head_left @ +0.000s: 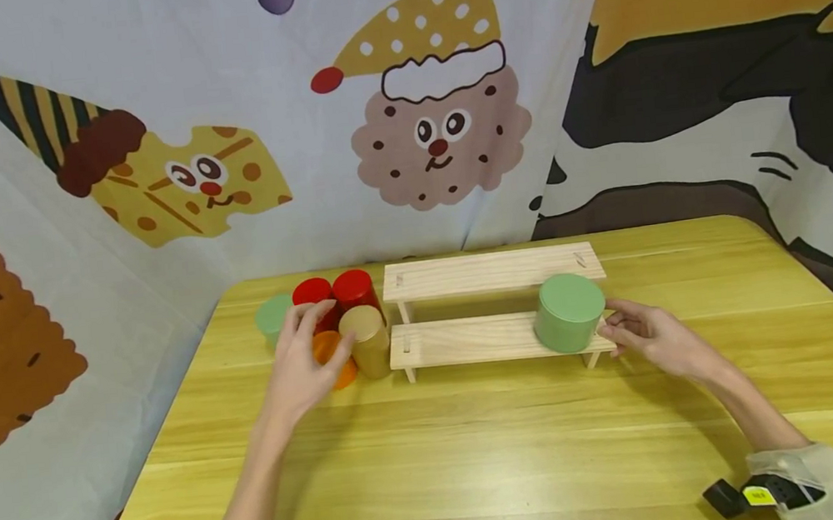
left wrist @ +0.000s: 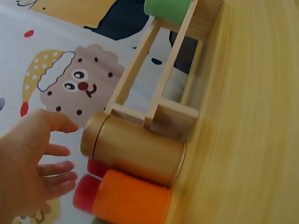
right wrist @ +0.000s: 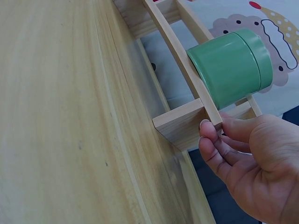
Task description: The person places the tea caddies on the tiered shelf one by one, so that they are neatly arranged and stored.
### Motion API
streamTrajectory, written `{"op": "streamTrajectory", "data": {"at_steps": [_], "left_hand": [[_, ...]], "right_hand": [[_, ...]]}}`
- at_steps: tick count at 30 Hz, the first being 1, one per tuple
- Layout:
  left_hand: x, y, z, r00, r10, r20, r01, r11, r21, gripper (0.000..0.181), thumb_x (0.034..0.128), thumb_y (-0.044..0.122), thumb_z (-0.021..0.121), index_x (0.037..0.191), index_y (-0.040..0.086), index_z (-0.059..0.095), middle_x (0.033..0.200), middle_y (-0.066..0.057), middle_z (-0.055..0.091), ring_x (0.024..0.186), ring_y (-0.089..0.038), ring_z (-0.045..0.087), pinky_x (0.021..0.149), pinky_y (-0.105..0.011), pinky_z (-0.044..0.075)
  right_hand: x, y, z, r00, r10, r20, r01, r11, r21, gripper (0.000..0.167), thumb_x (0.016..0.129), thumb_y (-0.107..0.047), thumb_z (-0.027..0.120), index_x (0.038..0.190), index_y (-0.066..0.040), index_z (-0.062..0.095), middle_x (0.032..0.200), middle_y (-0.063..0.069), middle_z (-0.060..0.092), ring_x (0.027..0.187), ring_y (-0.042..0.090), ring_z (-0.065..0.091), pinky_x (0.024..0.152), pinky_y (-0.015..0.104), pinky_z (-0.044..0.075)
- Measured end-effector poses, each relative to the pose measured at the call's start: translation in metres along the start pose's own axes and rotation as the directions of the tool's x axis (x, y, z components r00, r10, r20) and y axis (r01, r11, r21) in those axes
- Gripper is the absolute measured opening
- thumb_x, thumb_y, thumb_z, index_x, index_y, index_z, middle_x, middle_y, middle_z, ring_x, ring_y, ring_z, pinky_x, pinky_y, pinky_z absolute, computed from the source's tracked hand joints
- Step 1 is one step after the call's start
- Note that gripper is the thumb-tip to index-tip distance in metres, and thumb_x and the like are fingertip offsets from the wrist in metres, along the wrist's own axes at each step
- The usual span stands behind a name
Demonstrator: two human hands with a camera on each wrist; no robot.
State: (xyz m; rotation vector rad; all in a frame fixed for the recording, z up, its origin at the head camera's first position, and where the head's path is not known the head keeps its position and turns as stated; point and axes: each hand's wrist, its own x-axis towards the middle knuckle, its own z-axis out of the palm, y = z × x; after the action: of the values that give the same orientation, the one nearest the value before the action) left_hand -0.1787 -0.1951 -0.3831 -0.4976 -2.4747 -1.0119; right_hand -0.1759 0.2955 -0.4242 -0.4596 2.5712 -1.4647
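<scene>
My right hand (head_left: 661, 338) pinches the right end of the lower board of a two-step wooden shelf (head_left: 469, 340), thumb above and curled fingers below in the right wrist view. Right beside it, a green canister (head_left: 569, 312) stands upright on that board. Over the canisters at the left, my left hand (head_left: 303, 380) has its fingers spread and holds nothing. Nearest to it are a gold canister (left wrist: 135, 149) and an orange canister (left wrist: 133, 198); in the left wrist view its fingertips look apart from the gold one. Red canisters (head_left: 354, 289) stand behind these.
Another green canister (head_left: 274, 317) stands at the far left of the group. The wooden table (head_left: 480, 455) spreads in front of the shelf. Behind its back edge hangs a printed cloth (head_left: 215, 45) with cartoon figures.
</scene>
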Motion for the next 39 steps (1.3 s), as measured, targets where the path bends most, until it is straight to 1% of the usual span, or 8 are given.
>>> {"op": "streamTrajectory", "data": {"at_steps": [4,7,10,15,19,29,33,39], "left_hand": [[-0.005,-0.008,-0.005,0.999,-0.033,0.029,0.032,0.999,0.031,0.053,0.0883,0.011,0.074,0.136,-0.003,0.056,0.126,-0.021,0.049,0.110,-0.040,0.052,0.091,-0.051,0.046],[-0.008,-0.012,-0.007,0.996,-0.065,0.054,0.062,0.996,0.065,0.055,0.0879,0.013,0.073,0.137,-0.002,0.055,0.125,-0.021,0.048,0.108,-0.039,0.051,0.089,-0.051,0.045],[-0.012,-0.017,-0.008,0.992,-0.094,0.082,0.086,0.992,0.095,0.058,0.0874,0.016,0.073,0.139,-0.002,0.053,0.125,-0.022,0.048,0.109,-0.039,0.049,0.091,-0.053,0.044],[-0.016,-0.026,-0.007,0.981,-0.140,0.133,0.123,0.984,0.127,0.061,0.0880,0.019,0.074,0.140,-0.002,0.050,0.129,-0.024,0.046,0.113,-0.040,0.048,0.095,-0.058,0.044],[-0.016,-0.032,-0.006,0.970,-0.172,0.171,0.150,0.980,0.134,0.065,0.0879,0.021,0.076,0.142,-0.001,0.048,0.133,-0.026,0.044,0.116,-0.042,0.048,0.099,-0.060,0.043],[-0.017,-0.041,-0.001,0.954,-0.192,0.231,0.166,0.978,0.126,0.067,0.0866,0.017,0.079,0.142,-0.002,0.047,0.132,-0.026,0.046,0.114,-0.042,0.053,0.101,-0.059,0.045],[-0.017,-0.042,0.000,0.956,-0.188,0.227,0.166,0.980,0.111,0.066,0.0864,0.015,0.080,0.141,-0.004,0.048,0.132,-0.026,0.048,0.115,-0.041,0.053,0.102,-0.059,0.044],[-0.016,-0.040,-0.002,0.963,-0.174,0.205,0.160,0.983,0.084,0.066,0.0847,0.015,0.081,0.139,-0.005,0.050,0.132,-0.025,0.049,0.117,-0.041,0.053,0.102,-0.057,0.044]], "right_hand": [[0.000,0.000,0.000,1.000,-0.009,0.000,0.009,1.000,0.007,0.059,0.105,-0.014,0.056,0.148,0.017,0.030,0.110,0.023,0.062,0.085,0.027,0.069,0.078,0.035,0.060],[0.000,0.000,0.000,1.000,-0.011,0.000,0.011,1.000,0.013,0.059,0.105,-0.013,0.056,0.148,0.017,0.030,0.111,0.024,0.062,0.085,0.026,0.069,0.078,0.035,0.060],[0.000,0.000,0.000,1.000,-0.012,-0.004,0.012,1.000,0.014,0.059,0.104,-0.013,0.056,0.148,0.017,0.031,0.110,0.024,0.062,0.085,0.026,0.069,0.077,0.035,0.060],[-0.001,0.000,0.000,1.000,-0.010,-0.005,0.010,1.000,0.002,0.059,0.105,-0.014,0.056,0.148,0.017,0.031,0.110,0.023,0.063,0.084,0.026,0.069,0.077,0.034,0.060],[-0.001,-0.001,0.000,1.000,-0.001,-0.004,0.001,1.000,-0.001,0.060,0.105,-0.015,0.056,0.149,0.016,0.030,0.110,0.022,0.063,0.085,0.027,0.069,0.078,0.034,0.059],[0.000,-0.001,0.000,1.000,-0.006,-0.001,0.006,1.000,-0.012,0.059,0.105,-0.015,0.057,0.148,0.016,0.031,0.108,0.021,0.063,0.083,0.028,0.069,0.077,0.035,0.059],[0.000,-0.002,0.000,1.000,-0.010,-0.002,0.010,1.000,-0.010,0.059,0.105,-0.015,0.057,0.148,0.015,0.032,0.108,0.021,0.063,0.083,0.028,0.069,0.077,0.035,0.059],[-0.001,-0.004,0.000,1.000,-0.020,-0.002,0.020,1.000,0.006,0.057,0.104,-0.012,0.056,0.148,0.016,0.032,0.107,0.021,0.063,0.082,0.027,0.069,0.076,0.035,0.059]]}}
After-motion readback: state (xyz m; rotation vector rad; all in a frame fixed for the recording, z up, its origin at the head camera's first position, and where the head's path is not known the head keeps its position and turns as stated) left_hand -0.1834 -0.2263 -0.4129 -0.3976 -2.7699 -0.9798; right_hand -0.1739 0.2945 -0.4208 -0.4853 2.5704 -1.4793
